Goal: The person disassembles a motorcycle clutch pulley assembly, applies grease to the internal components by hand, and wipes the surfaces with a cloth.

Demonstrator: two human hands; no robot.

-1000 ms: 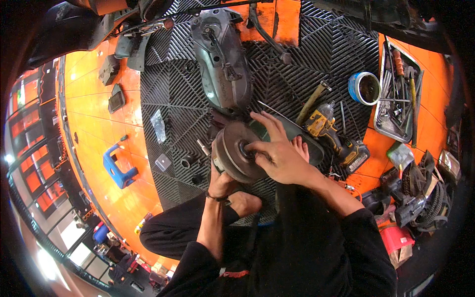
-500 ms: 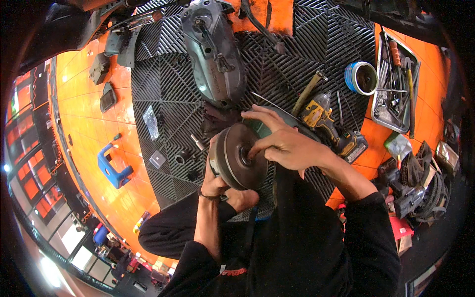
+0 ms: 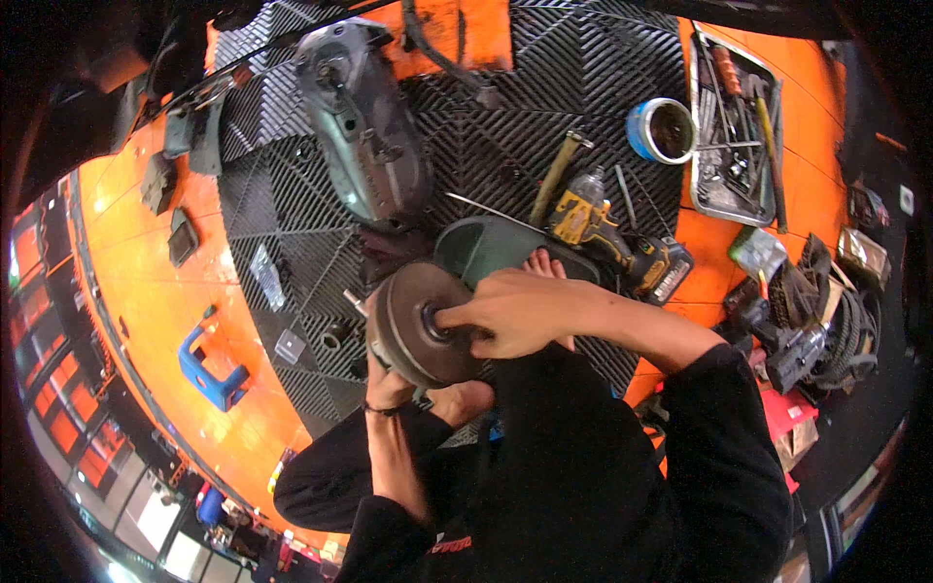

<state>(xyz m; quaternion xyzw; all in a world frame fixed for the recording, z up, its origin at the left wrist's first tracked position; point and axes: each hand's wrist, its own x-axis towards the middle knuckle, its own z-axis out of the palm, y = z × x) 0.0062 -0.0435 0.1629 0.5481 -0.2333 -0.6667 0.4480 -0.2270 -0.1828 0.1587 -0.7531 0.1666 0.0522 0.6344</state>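
1. Grey metal, round and heavy-looking: a pulley-like disc [image 3: 420, 324] was held on edge over the near edge of the black ribbed mat [image 3: 583, 87], above the person's lap.
2. The left hand [image 3: 387, 381] cupped the disc from below, closed on its rim, seemingly to bear its weight.
3. The right hand [image 3: 505, 311] had fingers pressed into the centre hub (exact grip hard to make out), apparently steadying or turning it.
4. A yellow cordless driver [image 3: 607, 238] lay just beyond the hands; a grey engine cover [image 3: 364, 126] sat toward the mat's far edge.
5. A tool tray [image 3: 708, 185] rested at the right edge.
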